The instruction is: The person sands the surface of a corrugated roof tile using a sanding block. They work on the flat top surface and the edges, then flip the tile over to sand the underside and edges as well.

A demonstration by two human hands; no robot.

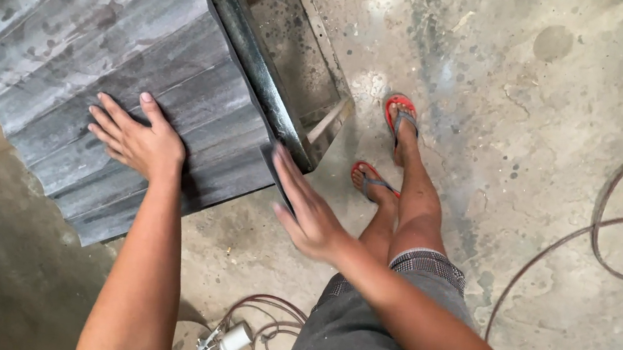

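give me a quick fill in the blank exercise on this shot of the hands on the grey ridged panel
1. The left hand lies flat, fingers spread, on the grey ridged ____.
2. The right hand is at the panel's black ____.
3. The person wears ____ flip-flops on the concrete floor.
4. A brown ____ lies in loops on the floor at the right of the view.

Missing words: panel; edge; red; cable
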